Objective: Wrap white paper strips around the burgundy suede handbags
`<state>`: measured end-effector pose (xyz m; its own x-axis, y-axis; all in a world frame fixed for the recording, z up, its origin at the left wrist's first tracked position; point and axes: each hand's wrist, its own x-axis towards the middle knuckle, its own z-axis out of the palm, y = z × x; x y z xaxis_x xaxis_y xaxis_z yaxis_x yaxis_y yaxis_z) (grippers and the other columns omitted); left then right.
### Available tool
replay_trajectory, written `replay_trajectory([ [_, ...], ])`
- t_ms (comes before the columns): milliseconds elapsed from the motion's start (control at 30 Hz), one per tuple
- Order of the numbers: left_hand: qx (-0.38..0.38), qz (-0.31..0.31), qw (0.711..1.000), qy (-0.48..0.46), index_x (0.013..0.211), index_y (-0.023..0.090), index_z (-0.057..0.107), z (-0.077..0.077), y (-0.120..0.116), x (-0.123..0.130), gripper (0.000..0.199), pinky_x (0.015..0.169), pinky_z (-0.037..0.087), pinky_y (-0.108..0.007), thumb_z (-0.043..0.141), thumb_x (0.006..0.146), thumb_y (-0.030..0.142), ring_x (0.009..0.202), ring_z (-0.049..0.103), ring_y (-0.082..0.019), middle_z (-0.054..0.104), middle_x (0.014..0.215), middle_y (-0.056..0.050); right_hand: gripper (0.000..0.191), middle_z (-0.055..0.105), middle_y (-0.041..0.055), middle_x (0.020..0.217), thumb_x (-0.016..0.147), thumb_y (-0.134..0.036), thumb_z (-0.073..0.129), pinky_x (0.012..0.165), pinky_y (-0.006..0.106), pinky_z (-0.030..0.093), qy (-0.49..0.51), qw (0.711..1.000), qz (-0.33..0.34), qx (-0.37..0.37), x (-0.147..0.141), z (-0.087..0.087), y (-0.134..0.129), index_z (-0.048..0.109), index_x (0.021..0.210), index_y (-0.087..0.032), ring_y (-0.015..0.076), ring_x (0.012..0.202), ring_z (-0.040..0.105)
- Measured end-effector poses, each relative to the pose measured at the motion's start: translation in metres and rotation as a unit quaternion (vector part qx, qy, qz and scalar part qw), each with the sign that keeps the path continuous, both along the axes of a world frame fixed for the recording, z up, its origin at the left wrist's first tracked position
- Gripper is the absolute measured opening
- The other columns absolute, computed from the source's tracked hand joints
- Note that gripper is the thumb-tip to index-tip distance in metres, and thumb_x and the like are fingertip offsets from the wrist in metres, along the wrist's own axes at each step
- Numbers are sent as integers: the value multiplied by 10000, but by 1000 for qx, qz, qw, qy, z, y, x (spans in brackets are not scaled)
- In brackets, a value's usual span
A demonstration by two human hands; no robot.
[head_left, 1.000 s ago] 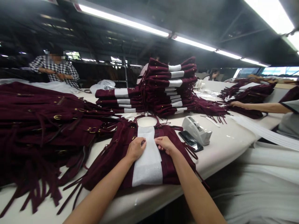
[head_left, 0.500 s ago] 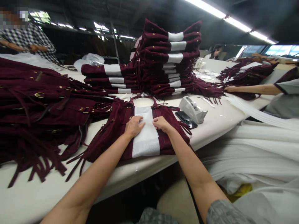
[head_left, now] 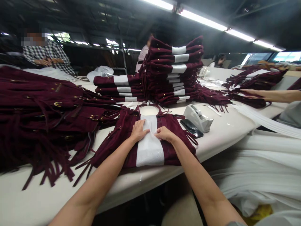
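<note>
A dark red fringed bag point(head_left: 174, 153) lies flat at the table's front edge, with a white foam strip point(head_left: 150, 153) around its middle. On the strip's left edge rests my left hand point(head_left: 139, 131), fingers apart, thumb on the foam. My right hand point(head_left: 164, 134) pinches the strip's right edge between thumb and fingers. The bag's round handle point(head_left: 160, 110) lies beyond the strip. Right of the bag stand a grey tape dispenser point(head_left: 197, 117) and a black phone point(head_left: 191, 128).
Loose dark red bags point(head_left: 47, 103) cover the table's left side. Behind the bag rises a tall stack of wrapped bags point(head_left: 174, 69), with a lower stack point(head_left: 119, 86) beside it. A co-worker's hand point(head_left: 250, 92) touches bags at the right. White foam sheets point(head_left: 263, 163) hang at the right.
The view has shifted, so the scene sits lower and further right. My right hand has pulled the strip's edge slightly, and the foam now creases between my hands.
</note>
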<state>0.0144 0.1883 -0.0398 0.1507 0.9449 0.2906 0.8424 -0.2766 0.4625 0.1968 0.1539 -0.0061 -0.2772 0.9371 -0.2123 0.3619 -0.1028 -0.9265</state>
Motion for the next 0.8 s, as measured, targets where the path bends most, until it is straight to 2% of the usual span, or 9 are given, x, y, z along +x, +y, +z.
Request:
replay_trajectory([
  [167,-2,19,1000,17,1138,185,587,11,17,3,371,939,417,-420,671,824,364,1055,527,-251,586,1073,-66,239,477,-78,430,752,-139,709,383,168,242,-16,1000,13,4,-2,-4,3,573,556,-123,35,374,347],
  [300,-1,27,1000,17,1001,160,615,14,22,8,256,875,451,-390,677,838,347,965,547,-211,589,991,-45,256,473,-94,465,821,-95,646,386,153,269,-25,999,22,-1,-3,-7,5,547,587,-128,32,371,349],
  [433,17,44,999,22,871,151,612,13,17,13,170,872,441,-386,685,828,298,993,528,-222,575,991,-48,237,493,-79,462,761,18,576,405,159,286,-22,999,25,-7,-4,-10,8,553,574,-126,35,382,367],
  [533,42,39,998,30,825,156,597,15,13,15,124,892,419,-390,670,834,256,1005,519,-229,577,989,-49,229,492,-78,456,739,29,555,407,163,282,-21,1000,20,-6,-4,-11,9,560,573,-128,39,384,365],
  [667,79,9,996,39,879,159,587,33,21,13,71,917,409,-392,621,871,221,989,532,-214,592,934,-37,216,465,-87,438,713,-19,603,401,163,269,-27,999,18,-5,-2,-7,6,538,544,-138,43,388,358],
  [800,80,-10,995,54,906,143,598,46,41,12,147,907,448,-408,621,891,287,983,556,-207,597,954,-38,210,441,-73,406,614,-45,609,404,176,251,-37,999,24,-9,1,-2,-4,498,465,-143,42,396,339],
])
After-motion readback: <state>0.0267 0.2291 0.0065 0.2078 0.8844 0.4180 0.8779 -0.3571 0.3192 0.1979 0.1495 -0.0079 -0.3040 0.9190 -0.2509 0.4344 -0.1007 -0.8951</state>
